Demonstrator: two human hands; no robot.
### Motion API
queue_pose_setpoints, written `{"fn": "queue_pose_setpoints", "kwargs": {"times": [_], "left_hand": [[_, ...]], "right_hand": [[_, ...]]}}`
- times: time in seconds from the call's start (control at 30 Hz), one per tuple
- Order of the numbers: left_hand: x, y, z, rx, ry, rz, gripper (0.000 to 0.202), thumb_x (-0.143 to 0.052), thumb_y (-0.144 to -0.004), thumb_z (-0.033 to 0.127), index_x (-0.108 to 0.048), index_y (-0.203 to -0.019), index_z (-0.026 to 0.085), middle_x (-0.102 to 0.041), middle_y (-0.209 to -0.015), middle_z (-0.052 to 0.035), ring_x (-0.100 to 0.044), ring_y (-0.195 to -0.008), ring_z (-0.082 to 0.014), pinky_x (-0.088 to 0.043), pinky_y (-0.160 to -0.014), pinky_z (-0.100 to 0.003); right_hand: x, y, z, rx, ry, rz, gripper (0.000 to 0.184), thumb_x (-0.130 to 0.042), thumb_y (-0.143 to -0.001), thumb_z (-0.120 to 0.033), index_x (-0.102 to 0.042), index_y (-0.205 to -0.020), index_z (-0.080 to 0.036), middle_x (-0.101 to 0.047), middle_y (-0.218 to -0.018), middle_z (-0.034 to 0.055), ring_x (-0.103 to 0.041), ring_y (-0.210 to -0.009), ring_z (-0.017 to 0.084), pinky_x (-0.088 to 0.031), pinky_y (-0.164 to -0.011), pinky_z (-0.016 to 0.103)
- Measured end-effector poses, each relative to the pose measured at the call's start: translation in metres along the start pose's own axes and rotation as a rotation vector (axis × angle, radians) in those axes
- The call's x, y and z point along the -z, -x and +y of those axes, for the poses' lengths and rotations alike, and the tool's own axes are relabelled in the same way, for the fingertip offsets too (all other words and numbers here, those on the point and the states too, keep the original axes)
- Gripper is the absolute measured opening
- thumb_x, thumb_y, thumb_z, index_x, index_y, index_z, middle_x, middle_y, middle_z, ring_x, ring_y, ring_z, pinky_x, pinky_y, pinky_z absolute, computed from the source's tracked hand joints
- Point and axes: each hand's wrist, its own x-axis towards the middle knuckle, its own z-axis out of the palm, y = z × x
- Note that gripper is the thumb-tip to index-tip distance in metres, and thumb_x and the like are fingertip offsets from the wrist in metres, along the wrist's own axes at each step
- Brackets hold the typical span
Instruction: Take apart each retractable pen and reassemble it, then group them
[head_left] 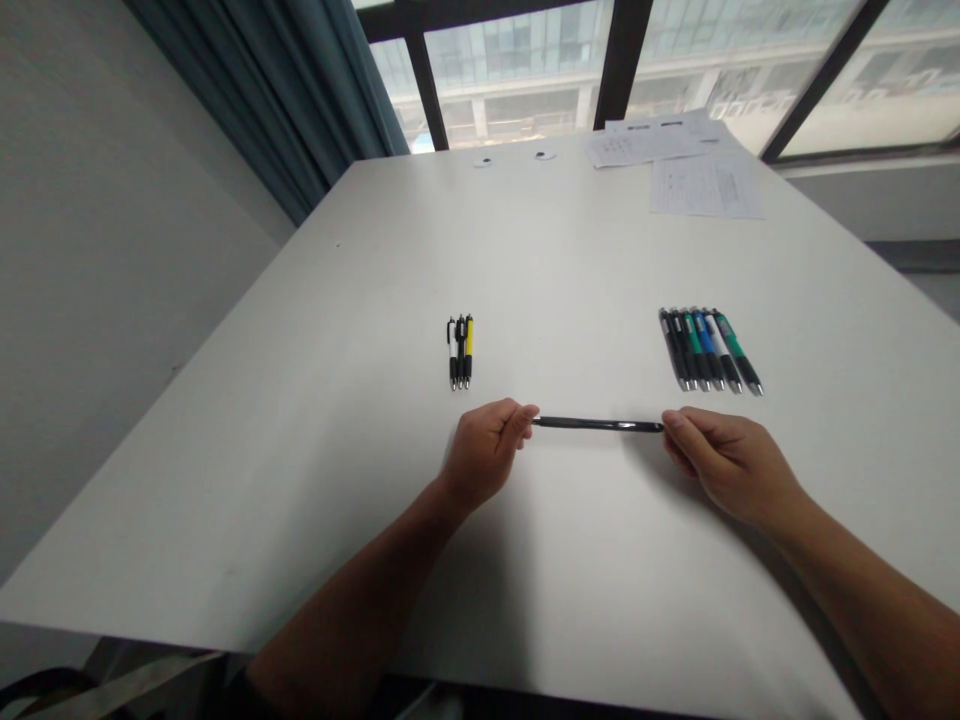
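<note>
From where I'm standing, both hands are on one black pen [592, 424], held crosswise, approx. level, over the white table [570, 560]. L hand [484, 450] has its left end pinched betw. thumb & fingers, R hand [727, 460] has the right end the same way, so both grips are closed on it & the mid part shows bare betw. them. Looks lifted off the tabletop, tho can't tell how high

Just beyond the L grip, a trio of pens [461, 355] lies side by side: white, black, yellow, L to R. Just beyond the R grip there's a bigger row of pens [703, 350], six by my count: two dark ones, then green, blue, white, green, the last fanned out a bit. The two sets lie well apart, w/ bare tabletop betw. them

As for progress, I'd say nine pens are down in two sets, one is in hand & belongs to neither row yet; no other loose pen in view, so that one's prob. all that's left. Far past the grips, at the window side, some papers [709, 190] lie flat & untouched
</note>
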Motion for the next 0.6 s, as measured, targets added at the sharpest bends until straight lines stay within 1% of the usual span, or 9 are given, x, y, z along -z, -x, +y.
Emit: {"fn": "queue_pose_setpoints", "kwargs": {"times": [0.17,0.33,0.6], "left_hand": [[-0.0003,0.0007,0.0003,0.007,-0.017,-0.021,0.057,-0.043,-0.106,0.055,-0.056,-0.064,0.019,-0.055,-0.055,0.0023,-0.052,-0.052,-0.0112,-0.04,-0.058,-0.025],[-0.0007,0.0015,-0.0003,0.004,-0.036,-0.052,0.062,-0.038,-0.107,0.056,-0.052,-0.059,0.019,-0.053,-0.053,0.0019,-0.05,-0.051,-0.0111,-0.039,-0.058,-0.026],[-0.0012,0.0011,0.0011,0.012,-0.018,-0.067,0.064,-0.038,-0.107,0.056,-0.048,-0.055,0.02,-0.049,-0.049,0.0029,-0.047,-0.048,-0.0106,-0.038,-0.057,-0.026]], "right_hand": [[-0.0008,-0.0005,-0.0005,0.014,0.034,0.021,0.058,-0.043,-0.103,-0.056,-0.047,-0.056,-0.023,-0.048,-0.045,-0.0014,-0.045,-0.042,0.014,-0.035,-0.046,0.029],[-0.0012,-0.0006,0.0019,0.015,0.032,0.021,0.062,-0.041,-0.104,-0.06,-0.048,-0.054,-0.023,-0.048,-0.044,-0.001,-0.045,-0.041,0.014,-0.035,-0.045,0.028],[-0.0014,-0.0008,0.0033,0.0,0.03,0.023,0.065,-0.041,-0.103,-0.063,-0.051,-0.053,-0.023,-0.048,-0.042,-0.0009,-0.044,-0.039,0.014,-0.033,-0.044,0.029]]}}
